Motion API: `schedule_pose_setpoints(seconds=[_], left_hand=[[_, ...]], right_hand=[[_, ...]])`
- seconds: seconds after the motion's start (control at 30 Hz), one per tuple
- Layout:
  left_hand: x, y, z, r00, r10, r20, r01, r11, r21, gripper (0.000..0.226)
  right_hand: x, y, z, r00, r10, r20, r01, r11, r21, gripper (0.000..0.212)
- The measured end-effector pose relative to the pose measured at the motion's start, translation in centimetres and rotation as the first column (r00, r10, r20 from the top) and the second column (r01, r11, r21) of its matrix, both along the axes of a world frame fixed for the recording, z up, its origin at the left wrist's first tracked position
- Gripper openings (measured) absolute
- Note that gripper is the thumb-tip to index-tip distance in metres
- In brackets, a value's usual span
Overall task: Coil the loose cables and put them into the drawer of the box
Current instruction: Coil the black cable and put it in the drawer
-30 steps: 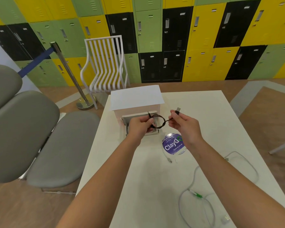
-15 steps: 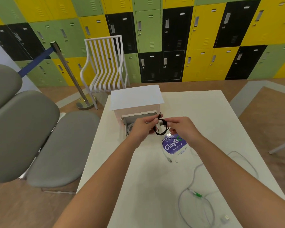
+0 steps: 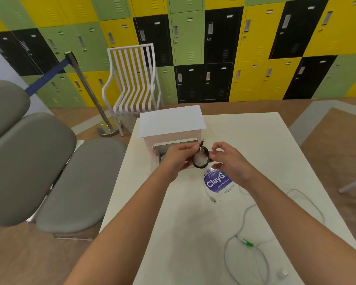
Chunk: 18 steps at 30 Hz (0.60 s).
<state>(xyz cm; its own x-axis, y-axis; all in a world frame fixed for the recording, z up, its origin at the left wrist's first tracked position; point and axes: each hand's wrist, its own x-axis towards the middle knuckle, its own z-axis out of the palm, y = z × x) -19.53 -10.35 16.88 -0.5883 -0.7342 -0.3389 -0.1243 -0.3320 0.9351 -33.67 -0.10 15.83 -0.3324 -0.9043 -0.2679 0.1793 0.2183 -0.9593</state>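
A short black cable (image 3: 201,166) is wound into a small ring and held up in front of the white box (image 3: 171,124). My left hand (image 3: 178,159) pinches the ring at its left side, one plug end sticking up by the fingertips. My right hand (image 3: 230,161) is at the ring's right side, its fingers curled round that edge. The box's drawer (image 3: 158,149) stands pulled out behind my left hand, with something pale coiled inside. A loose grey cable (image 3: 247,243) with a green connector sprawls over the near right of the white table (image 3: 193,233).
A round purple "ClayG" pack (image 3: 216,182) lies just under my right hand, with a thin white cable end (image 3: 213,199) beside it. Grey padded seats (image 3: 49,171) are to the left, a white slatted chair (image 3: 132,79) and a barrier post (image 3: 90,93) beyond, lockers behind.
My right hand has brought the free plug end in from the right to the loop, so the black cable is now a tight small ring between both hands.
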Motion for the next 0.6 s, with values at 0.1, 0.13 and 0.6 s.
schedule_pose_setpoints(seconds=[0.1, 0.13, 0.6], left_hand=[[-0.4, 0.0, -0.3, 0.999, 0.023, 0.027, -0.022, 0.999, -0.032, 0.022], [-0.5, 0.1, -0.3, 0.999, 0.026, 0.039, -0.024, 0.998, -0.051, 0.022], [-0.9, 0.2, -1.7, 0.982, -0.108, 0.152, 0.139, 0.969, -0.207, 0.023]], right_hand=[[0.1, 0.1, 0.3, 0.987, -0.023, 0.162, 0.025, 1.0, -0.013, 0.022], [0.3, 0.0, 0.4, 0.982, -0.035, 0.186, 0.037, 0.999, -0.006, 0.022], [1.5, -0.5, -0.6, 0.899, -0.362, -0.246, 0.384, 0.922, 0.046, 0.017]])
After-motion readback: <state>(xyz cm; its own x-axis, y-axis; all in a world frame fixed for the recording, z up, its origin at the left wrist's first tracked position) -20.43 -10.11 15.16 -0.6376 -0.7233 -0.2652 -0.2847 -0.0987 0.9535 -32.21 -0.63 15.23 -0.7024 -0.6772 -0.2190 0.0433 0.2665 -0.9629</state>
